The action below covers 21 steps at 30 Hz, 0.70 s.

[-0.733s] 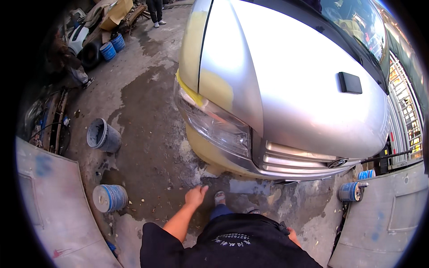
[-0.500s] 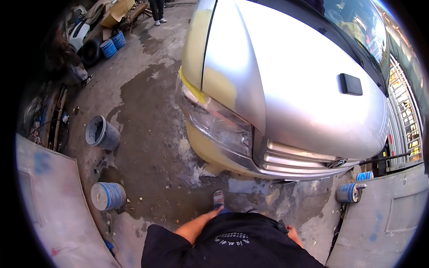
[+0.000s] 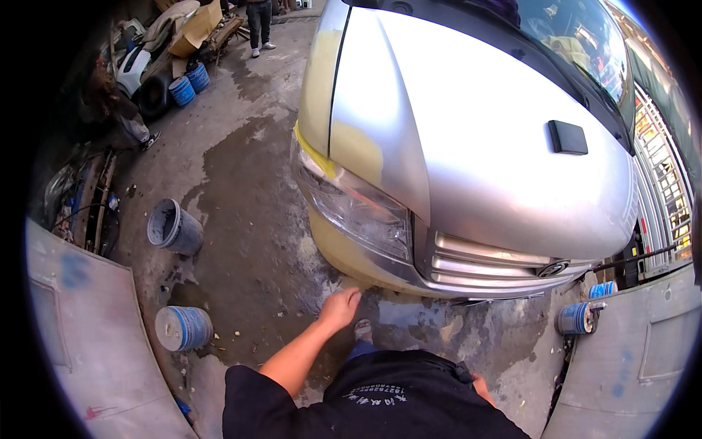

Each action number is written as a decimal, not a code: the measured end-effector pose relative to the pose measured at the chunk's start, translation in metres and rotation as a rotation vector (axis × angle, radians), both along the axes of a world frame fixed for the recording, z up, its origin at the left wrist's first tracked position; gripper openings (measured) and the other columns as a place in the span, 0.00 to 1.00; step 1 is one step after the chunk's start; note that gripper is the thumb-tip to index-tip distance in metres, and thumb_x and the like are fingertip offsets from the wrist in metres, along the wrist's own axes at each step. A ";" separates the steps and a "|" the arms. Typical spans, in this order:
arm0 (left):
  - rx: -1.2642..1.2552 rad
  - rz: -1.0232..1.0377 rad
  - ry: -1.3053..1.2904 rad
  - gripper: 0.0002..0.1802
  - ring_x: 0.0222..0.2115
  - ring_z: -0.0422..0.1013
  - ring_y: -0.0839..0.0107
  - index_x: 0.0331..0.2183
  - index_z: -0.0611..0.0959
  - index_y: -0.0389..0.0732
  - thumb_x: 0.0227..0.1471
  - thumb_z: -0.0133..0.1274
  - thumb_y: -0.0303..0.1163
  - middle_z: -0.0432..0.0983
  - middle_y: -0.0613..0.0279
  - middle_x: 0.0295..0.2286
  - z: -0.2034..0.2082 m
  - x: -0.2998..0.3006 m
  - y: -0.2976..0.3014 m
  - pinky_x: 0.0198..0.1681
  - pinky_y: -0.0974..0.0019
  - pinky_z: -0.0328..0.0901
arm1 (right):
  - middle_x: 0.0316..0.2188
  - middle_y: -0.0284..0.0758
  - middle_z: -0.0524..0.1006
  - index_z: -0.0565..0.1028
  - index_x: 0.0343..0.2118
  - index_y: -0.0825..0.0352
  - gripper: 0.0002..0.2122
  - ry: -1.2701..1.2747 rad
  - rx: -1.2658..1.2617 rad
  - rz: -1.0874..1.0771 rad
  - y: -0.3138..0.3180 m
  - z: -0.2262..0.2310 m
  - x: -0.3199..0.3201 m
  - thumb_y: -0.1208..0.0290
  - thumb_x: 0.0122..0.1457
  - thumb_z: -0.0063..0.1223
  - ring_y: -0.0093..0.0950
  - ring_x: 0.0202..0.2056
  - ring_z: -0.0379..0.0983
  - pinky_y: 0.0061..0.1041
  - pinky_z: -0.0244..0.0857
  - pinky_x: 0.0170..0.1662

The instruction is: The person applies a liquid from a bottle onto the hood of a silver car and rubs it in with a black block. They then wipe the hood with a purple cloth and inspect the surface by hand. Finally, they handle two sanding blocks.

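Note:
My left hand (image 3: 340, 306) is stretched forward over the wet ground, short of the van's front bumper (image 3: 338, 249) and apart from it. Its fingers are curled together; whatever they may hold is hidden. At my right side, my right hand (image 3: 481, 388) shows only in part beyond my black shirt (image 3: 380, 406), so its fingers cannot be read. A small dark object (image 3: 463, 372) sits at the shirt's edge beside it. Ahead stands a silver van (image 3: 482, 168) with a clear headlight (image 3: 358, 212), yellow tape (image 3: 313, 151) above it and dull yellowish patches on fender and bumper.
A black box (image 3: 567, 137) lies on the hood. To the left are an open grey bucket (image 3: 175, 228) and a blue-white pail (image 3: 184, 328). Pale panels flank me, left (image 3: 88, 322) and right (image 3: 636, 358). Another pail (image 3: 575, 319) stands right. Two people are far left.
My left hand has swung forward and up from beside my thigh toward the bumper. My right hand stays at my side. The view has shifted slightly.

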<state>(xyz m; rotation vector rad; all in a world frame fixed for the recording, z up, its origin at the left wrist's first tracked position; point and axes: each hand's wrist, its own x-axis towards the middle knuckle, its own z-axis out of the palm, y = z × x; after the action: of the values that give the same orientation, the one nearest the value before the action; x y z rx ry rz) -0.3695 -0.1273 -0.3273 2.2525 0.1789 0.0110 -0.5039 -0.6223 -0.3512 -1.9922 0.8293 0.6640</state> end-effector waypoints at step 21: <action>0.761 -0.276 -0.864 0.50 0.65 0.38 0.59 0.64 0.43 0.40 0.53 0.46 0.56 0.40 0.56 0.64 0.138 0.160 0.066 0.66 0.50 0.32 | 0.23 0.32 0.77 0.76 0.26 0.67 0.09 -0.040 -0.205 0.093 0.019 0.040 -0.011 0.66 0.53 0.56 0.22 0.29 0.70 0.26 0.66 0.35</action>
<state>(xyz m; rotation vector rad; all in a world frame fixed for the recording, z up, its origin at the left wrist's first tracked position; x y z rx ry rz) -0.2093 -0.0611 -0.1897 2.7501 -0.7060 1.0312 -0.5150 -0.6033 -0.3117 -2.2325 0.8115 0.6105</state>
